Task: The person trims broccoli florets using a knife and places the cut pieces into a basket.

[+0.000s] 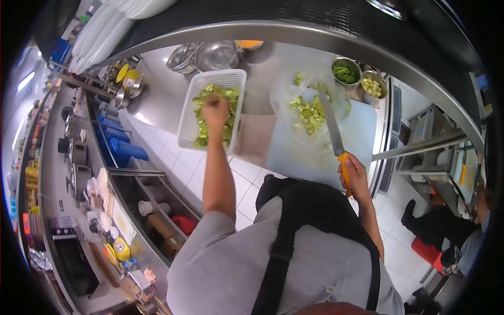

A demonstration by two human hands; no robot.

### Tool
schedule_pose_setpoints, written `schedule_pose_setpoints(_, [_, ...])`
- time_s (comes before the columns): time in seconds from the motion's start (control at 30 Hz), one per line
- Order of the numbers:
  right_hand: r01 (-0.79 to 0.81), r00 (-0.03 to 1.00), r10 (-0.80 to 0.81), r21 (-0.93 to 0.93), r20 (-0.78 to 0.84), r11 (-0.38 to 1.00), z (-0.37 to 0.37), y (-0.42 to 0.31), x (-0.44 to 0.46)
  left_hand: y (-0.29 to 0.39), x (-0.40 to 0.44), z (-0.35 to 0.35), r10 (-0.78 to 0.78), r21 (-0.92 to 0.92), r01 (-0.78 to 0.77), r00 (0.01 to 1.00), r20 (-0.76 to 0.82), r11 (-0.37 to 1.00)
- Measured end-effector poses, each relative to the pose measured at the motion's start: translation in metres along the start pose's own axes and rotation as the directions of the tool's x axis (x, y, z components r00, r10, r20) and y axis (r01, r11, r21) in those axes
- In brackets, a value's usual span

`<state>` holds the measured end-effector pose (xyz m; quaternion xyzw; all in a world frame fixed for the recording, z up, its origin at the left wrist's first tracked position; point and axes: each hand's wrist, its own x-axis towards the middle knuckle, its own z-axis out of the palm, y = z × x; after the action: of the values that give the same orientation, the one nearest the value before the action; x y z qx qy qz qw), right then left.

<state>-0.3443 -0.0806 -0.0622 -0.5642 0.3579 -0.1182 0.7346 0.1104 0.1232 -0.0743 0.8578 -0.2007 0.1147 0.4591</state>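
My left hand (215, 110) is over a white perforated plastic basket (185, 123) of broccoli florets (201, 142). Its fingers look curled in and somewhat blurred; what they hold, if anything, cannot be made out. In my right hand (355, 177) is the orange handle of a long kitchen knife (332, 124), its blade pointing away from me over the cutting board. Beneath the blade lies a clear plastic bag (286, 107) with chopped green pieces (311, 116) on or in it. The bag rests on a pale blue cutting board (362, 139).
Metal bowls (216, 55) stand behind the basket. At the back right are a bowl of green vegetables (345, 71) and a container of pale cut pieces (373, 86). A brownish cloth (254, 139) lies beside the board. An overhead shelf (252, 32) crosses above; another person (446, 231) is at right.
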Motion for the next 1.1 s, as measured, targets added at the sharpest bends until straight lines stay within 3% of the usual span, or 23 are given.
schedule_pose_setpoints(0.03, [-0.010,1.000,0.010,-0.015,-0.003,1.000,-0.001,0.001,0.000,-0.018,0.013,0.007,0.201,0.462,-0.134,0.975,-0.098,0.876])
schedule_pose_setpoints(0.13, [-0.011,1.000,0.011,-0.064,0.001,0.998,0.000,0.002,0.010,0.061,0.012,0.016,0.253,0.070,-0.245,0.956,-0.148,0.967])
schedule_pose_setpoints(0.17, [-0.020,1.000,0.020,-0.063,0.000,0.998,0.000,0.005,0.017,0.107,-0.005,0.019,0.214,-0.165,-0.193,0.969,0.125,0.967])
schedule_pose_setpoints(0.2, [-0.021,1.000,0.020,-0.076,-0.010,0.997,0.001,0.009,0.023,0.148,-0.031,0.034,0.216,-0.361,-0.069,0.896,0.388,0.930])
schedule_pose_setpoints(0.27, [-0.014,1.000,0.013,-0.110,-0.011,0.994,0.002,0.012,0.035,0.165,-0.053,0.094,0.429,-0.513,0.032,0.507,0.748,0.858])
schedule_pose_setpoints(0.33, [-0.027,0.999,0.020,-0.143,-0.051,0.989,0.005,0.005,0.037,0.153,-0.049,0.157,0.428,-0.239,-0.384,0.549,0.718,0.892])
schedule_pose_setpoints(0.4, [-0.028,0.995,0.011,-0.173,-0.097,0.985,0.007,0.003,0.033,0.120,-0.022,0.215,0.269,0.067,-0.378,0.761,0.590,0.923])
schedule_pose_setpoints(0.57, [-0.069,0.991,0.047,-0.176,-0.124,0.982,0.000,0.002,0.018,0.120,-0.003,0.255,0.051,0.266,-0.268,0.787,0.614,0.926])
schedule_pose_setpoints(0.63, [-0.064,0.989,0.043,-0.154,-0.139,0.986,0.000,0.001,0.014,0.130,-0.003,0.259,-0.069,0.351,-0.234,0.739,0.671,0.907])
schedule_pose_setpoints(0.7, [-0.049,0.988,0.025,-0.159,-0.151,0.986,-0.002,0.005,0.012,0.114,0.004,0.278,-0.046,0.369,-0.288,0.730,0.682,0.884])
schedule_pose_setpoints(0.8, [-0.033,0.986,0.002,-0.185,-0.167,0.982,-0.008,0.008,0.015,0.101,-0.005,0.288,0.213,0.233,-0.433,0.759,0.615,0.871])
schedule_pose_setpoints(0.87, [-0.061,0.983,0.030,-0.171,-0.179,0.983,-0.009,0.003,0.012,0.097,-0.017,0.274,0.233,-0.084,-0.228,0.774,0.588,0.970])
schedule_pose_setpoints(0.9, [-0.059,0.986,0.031,-0.167,-0.163,0.984,-0.010,0.005,0.014,0.105,-0.027,0.258,0.132,-0.304,0.091,0.759,0.638,0.948])
schedule_pose_setpoints(0.93, [-0.060,0.989,0.036,-0.165,-0.145,0.985,-0.014,0.009,0.015,0.117,-0.039,0.234,0.043,-0.464,0.410,0.711,0.702,0.785])
schedule_pose_setpoints(0.97, [-0.064,0.991,0.043,-0.166,-0.125,0.984,-0.015,0.012,0.015,0.152,-0.051,0.195,-0.044,-0.425,0.558,0.641,0.767,0.712])
schedule_pose_setpoints(1.07, [-0.020,0.988,0.002,-0.111,-0.156,0.994,-0.013,0.010,0.012,0.122,-0.074,0.177,0.127,-0.556,0.651,0.584,0.802,0.517])
schedule_pose_setpoints(1.1, [-0.037,0.988,0.019,-0.116,-0.154,0.993,-0.013,0.009,0.012,0.122,-0.080,0.168,0.111,-0.543,0.707,0.559,0.821,0.453])
